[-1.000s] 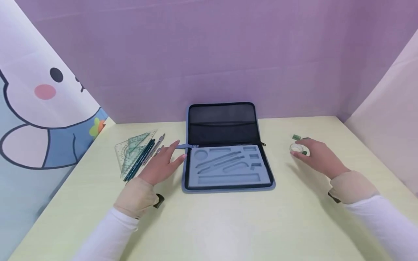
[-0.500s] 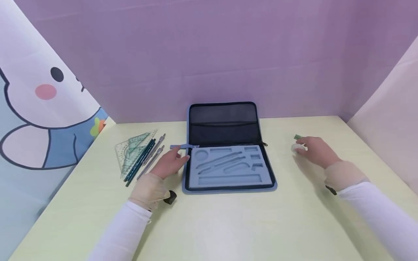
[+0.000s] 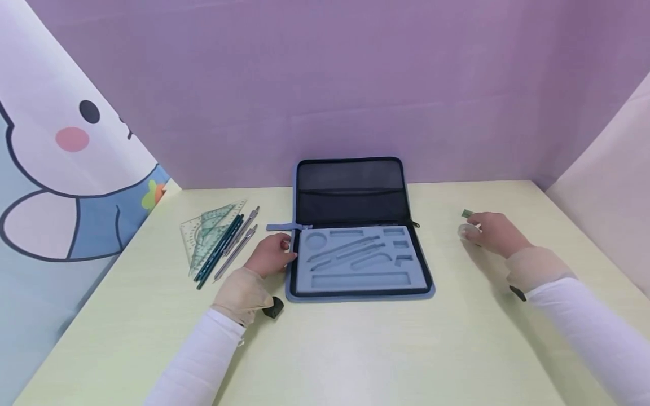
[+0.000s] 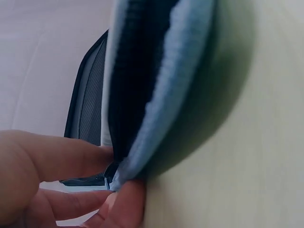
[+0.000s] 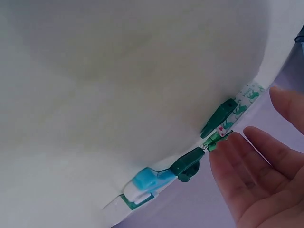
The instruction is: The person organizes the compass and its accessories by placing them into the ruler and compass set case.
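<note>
A blue zip case (image 3: 360,297) lies unfolded on the table, its grey-blue foam tray (image 3: 363,265) showing shaped hollows. My left hand (image 3: 269,256) grips the case's left edge; in the left wrist view the thumb and fingers (image 4: 71,159) pinch the blue rim (image 4: 164,95). Over on the right, my right hand (image 3: 500,232) hovers at a whitish roll (image 3: 467,231) and a small green piece (image 3: 466,213). Its fingers (image 5: 237,166) look loose in the right wrist view, near a patterned roll (image 5: 244,102), dark green pieces (image 5: 221,118) and a white-and-blue piece (image 5: 147,183).
Clear and green set squares (image 3: 195,234), dark green pencils (image 3: 218,252) and silver compass-like tools (image 3: 236,252) lie left of the case. A strap (image 3: 281,226) sticks out from its left side. A purple cloth wall (image 3: 350,84) stands behind the table.
My left hand has moved right and down from the silver tools to the case's left edge and grips it. The right hand has closed in slightly around the small items, with little movement since.
</note>
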{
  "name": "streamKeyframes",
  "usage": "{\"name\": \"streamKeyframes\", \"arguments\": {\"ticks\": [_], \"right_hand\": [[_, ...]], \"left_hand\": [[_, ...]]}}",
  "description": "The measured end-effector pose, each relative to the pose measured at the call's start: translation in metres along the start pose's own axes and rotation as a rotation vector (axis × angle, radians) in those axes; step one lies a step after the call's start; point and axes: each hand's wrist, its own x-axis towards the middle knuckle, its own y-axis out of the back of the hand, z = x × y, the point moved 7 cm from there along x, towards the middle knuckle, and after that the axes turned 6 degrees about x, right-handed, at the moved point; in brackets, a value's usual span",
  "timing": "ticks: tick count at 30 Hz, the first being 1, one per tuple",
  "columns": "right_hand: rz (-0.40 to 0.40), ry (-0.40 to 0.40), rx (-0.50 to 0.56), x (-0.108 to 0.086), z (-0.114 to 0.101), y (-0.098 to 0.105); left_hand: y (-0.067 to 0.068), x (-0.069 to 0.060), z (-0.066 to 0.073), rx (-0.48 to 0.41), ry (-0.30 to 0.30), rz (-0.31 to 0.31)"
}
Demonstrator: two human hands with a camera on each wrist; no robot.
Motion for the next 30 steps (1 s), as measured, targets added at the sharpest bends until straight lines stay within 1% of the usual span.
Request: {"name": "streamKeyframes", "arguments": {"ticks": [4,7,15,23,30], "right_hand": [[-0.012,-0.004,-0.002,0.002,0.001,-0.001],[-0.001,0.008,-0.003,0.003,0.001,-0.001],[-0.021,-0.004,-0.014,0.005,0.002,-0.003],[-0.005,0.019,0.011,0.01,-0.014,-0.003],[-0.013,0.027,0.04,0.01,-0.027,-0.006]], "left_hand": [[0.0,0.0,-0.002,-0.021,0.006,0.014],[0.001,0.0,-0.001,-0.022,0.009,0.026],[0.0,-0.001,0.0,-0.023,0.018,0.021],[0.004,-0.003,-0.004,-0.03,0.037,0.03],[0.0,0.0,-0.002,-0.039,0.014,0.039]]}}
